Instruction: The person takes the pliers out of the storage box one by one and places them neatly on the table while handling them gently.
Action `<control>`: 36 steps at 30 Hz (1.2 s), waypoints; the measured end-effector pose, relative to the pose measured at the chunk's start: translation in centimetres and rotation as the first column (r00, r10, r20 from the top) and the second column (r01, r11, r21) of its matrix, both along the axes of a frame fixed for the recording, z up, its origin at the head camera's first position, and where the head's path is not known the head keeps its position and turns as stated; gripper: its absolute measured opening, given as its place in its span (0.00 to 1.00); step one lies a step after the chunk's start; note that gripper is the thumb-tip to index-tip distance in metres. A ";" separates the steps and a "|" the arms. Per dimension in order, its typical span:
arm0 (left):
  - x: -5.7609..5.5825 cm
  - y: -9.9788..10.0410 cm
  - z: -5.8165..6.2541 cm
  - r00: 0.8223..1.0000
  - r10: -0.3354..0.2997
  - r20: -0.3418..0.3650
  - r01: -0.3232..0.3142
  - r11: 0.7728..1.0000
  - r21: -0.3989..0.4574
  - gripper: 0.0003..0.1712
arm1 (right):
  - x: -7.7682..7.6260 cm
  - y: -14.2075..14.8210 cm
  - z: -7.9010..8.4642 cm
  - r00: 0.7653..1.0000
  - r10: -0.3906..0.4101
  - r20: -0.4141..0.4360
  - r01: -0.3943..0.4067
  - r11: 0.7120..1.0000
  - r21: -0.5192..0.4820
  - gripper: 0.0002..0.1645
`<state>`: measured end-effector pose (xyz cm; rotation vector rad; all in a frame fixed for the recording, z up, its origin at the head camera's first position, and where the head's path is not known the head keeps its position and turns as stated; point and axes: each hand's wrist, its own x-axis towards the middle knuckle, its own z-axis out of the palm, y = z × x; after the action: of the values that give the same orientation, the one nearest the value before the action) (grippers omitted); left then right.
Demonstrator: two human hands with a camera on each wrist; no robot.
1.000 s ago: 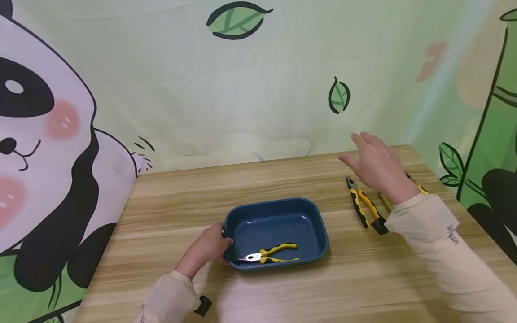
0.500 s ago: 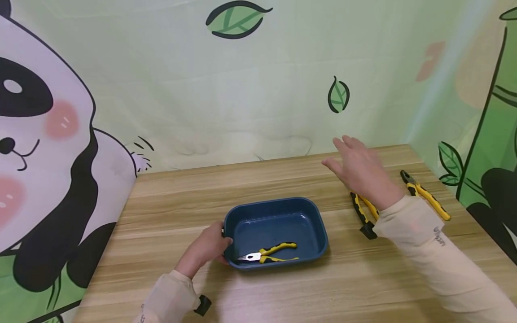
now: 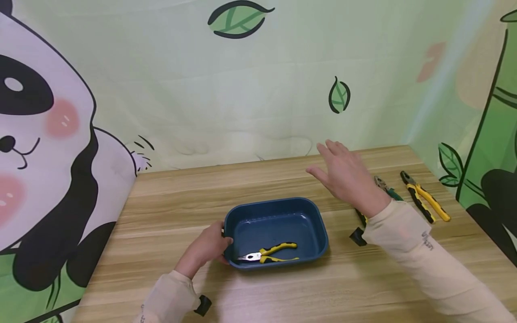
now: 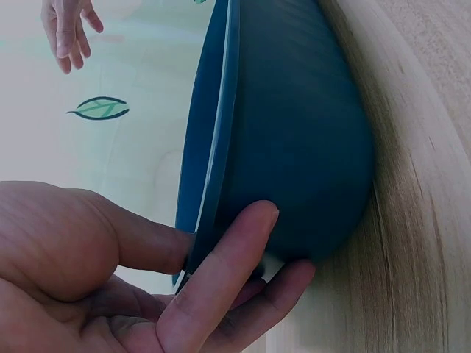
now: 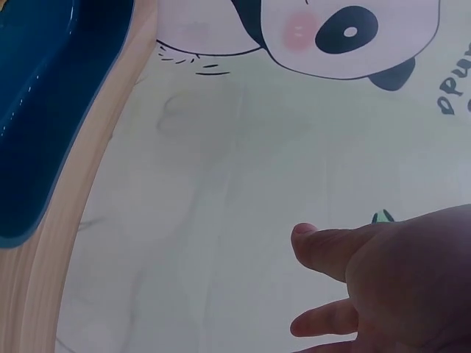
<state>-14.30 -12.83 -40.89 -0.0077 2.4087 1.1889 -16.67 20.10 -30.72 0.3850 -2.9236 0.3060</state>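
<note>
A blue rectangular bin (image 3: 278, 211) stands on the wooden table. My left hand (image 3: 208, 246) grips its left end; in the left wrist view the thumb is over the rim and the fingers (image 4: 221, 287) lie against the outer wall. Inside the bin, along its near side, lie needle-nose pliers (image 3: 278, 253) with yellow-and-black handles, jaws pointing left. My right hand (image 3: 349, 177) hovers to the right of the bin, fingers spread and straight, holding nothing. Under its wrist, a black-and-yellow pliers handle (image 3: 361, 218) pokes out, the rest hidden.
Right of my right hand lie pliers with green handles (image 3: 389, 190), partly covered by the sleeve, and yellow-and-black pliers (image 3: 426, 197) near the table's right edge. A printed panda cloth (image 3: 242, 103) hangs behind the table (image 3: 173, 197).
My right hand has moved left toward the bin, still with straight fingers, uncovering the pliers at the far right. The left hand and the bin have stayed in place.
</note>
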 end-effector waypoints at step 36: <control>0.0 0.0 -0.2 1.000 0.004 0.006 -0.004 0.999 0.043 0.25 | 2.3 -7.8 -1.8 0.981 0.191 -0.033 -0.192 0.981 -0.017 0.41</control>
<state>-14.30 -12.86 -41.07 -0.0025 2.3788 1.2402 -14.38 12.32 -32.48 0.6638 -2.8551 0.3519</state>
